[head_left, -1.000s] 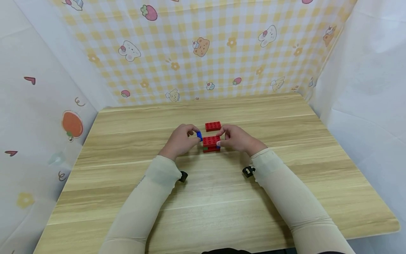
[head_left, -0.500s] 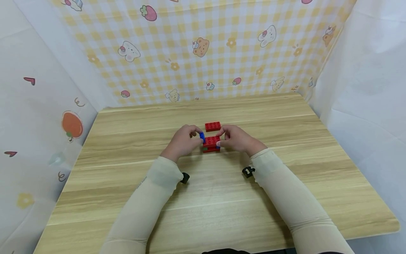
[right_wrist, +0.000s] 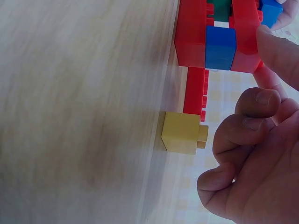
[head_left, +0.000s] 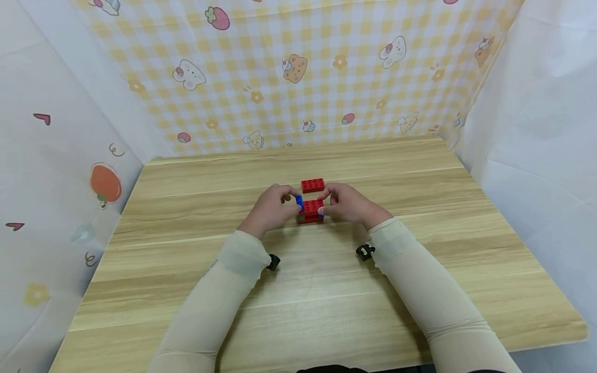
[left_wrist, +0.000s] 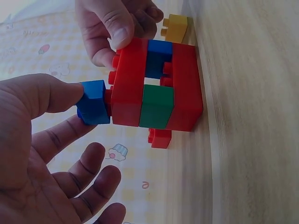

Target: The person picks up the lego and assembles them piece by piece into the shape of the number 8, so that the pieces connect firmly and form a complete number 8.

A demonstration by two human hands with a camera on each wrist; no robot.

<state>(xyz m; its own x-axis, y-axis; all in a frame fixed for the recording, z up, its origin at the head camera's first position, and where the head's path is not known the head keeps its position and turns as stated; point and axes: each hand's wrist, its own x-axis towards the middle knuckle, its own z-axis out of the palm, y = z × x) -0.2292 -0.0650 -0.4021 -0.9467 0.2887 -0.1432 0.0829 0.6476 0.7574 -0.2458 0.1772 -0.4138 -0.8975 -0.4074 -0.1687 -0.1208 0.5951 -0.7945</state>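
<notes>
Between thumb and index finger my left hand (head_left: 272, 210) pinches a small blue brick (left_wrist: 95, 100). That brick stands at the left end of the upper red brick (left_wrist: 129, 86), right at its studs. The upper red brick tops a stack: a green brick (left_wrist: 157, 105) and a second blue brick (right_wrist: 220, 47) separate it from the lower red brick (left_wrist: 188, 88), with a gap in the middle. My right hand (head_left: 347, 203) holds the stack's right end, thumb and index finger on the upper red brick. Its other fingers curl beside it.
Behind the stack lies a loose red brick (head_left: 312, 185) with studs up. A yellow brick (right_wrist: 181, 133) sits near the right hand, hidden from the head view. The wooden table (head_left: 317, 311) ends at a checked cloth (head_left: 345, 93) at the back.
My left hand has moved a little to the right, bringing the blue brick from beside the stack onto its left top end. The right hand and stack have stayed put.
</notes>
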